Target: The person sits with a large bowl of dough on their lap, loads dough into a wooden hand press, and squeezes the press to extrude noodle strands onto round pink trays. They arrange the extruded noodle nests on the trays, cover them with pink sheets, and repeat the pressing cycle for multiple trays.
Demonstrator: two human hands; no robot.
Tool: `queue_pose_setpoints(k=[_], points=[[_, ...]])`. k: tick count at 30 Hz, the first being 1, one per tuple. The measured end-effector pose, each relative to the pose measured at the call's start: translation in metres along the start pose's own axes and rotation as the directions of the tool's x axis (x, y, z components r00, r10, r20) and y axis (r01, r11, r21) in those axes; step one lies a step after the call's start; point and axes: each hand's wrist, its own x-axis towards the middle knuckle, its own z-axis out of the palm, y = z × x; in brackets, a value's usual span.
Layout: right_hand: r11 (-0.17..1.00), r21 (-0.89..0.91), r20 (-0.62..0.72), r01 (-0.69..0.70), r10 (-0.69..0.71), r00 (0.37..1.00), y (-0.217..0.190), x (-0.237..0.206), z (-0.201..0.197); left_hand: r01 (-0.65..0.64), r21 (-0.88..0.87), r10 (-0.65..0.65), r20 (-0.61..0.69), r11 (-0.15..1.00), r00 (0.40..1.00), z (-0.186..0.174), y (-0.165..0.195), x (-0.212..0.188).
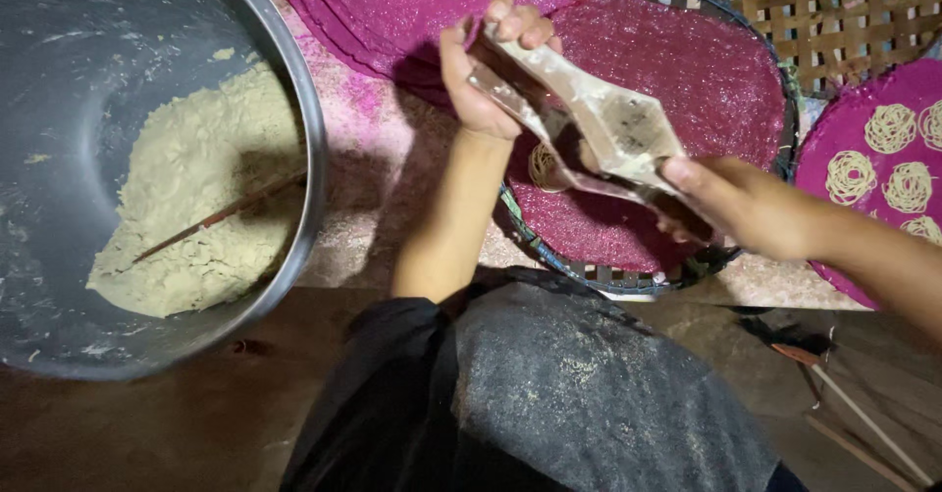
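Now both hands, left hand [486, 75] and right hand [731, 203], squeeze the wooden noodle press [599, 124] tight over the pink tray [706, 80], with one noodle coil [543, 168] made and lots of dough [196, 188] left.

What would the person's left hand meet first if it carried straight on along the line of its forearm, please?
Probably the stack of magenta mats lying just beyond the left hand, which holds one handle of the wooden press. How far below the hand the mats lie is unclear.
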Motion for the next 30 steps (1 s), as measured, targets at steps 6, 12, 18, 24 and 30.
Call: queue_pose_setpoints(k=[6,12,18,24,30], points=[[0.996,-0.071,-0.159,0.046,-0.057,0.986,0.024,0.016,-0.021,-0.054,0.08,0.053,0.009,0.995,0.999,0.002,-0.015,0.033],[0.996,0.018,-0.154,0.084,-0.08,0.985,0.029,0.029,-0.023,0.444,0.433,-0.128,-0.587,0.784,0.8,-0.009,0.007,0.02],[0.943,0.12,-0.198,0.31,-0.284,0.938,0.044,0.043,-0.018,0.845,0.504,-0.291,-0.794,0.177,0.534,-0.026,0.011,-0.034],[0.889,0.234,-0.25,0.394,-0.336,0.908,0.083,0.058,-0.014,0.354,0.549,-0.083,-0.618,-0.757,0.782,0.042,0.033,-0.081],[0.882,0.365,-0.012,0.297,-0.315,0.949,0.124,0.056,-0.014,0.312,0.928,-0.057,-0.307,0.201,0.95,0.055,0.019,-0.048]])
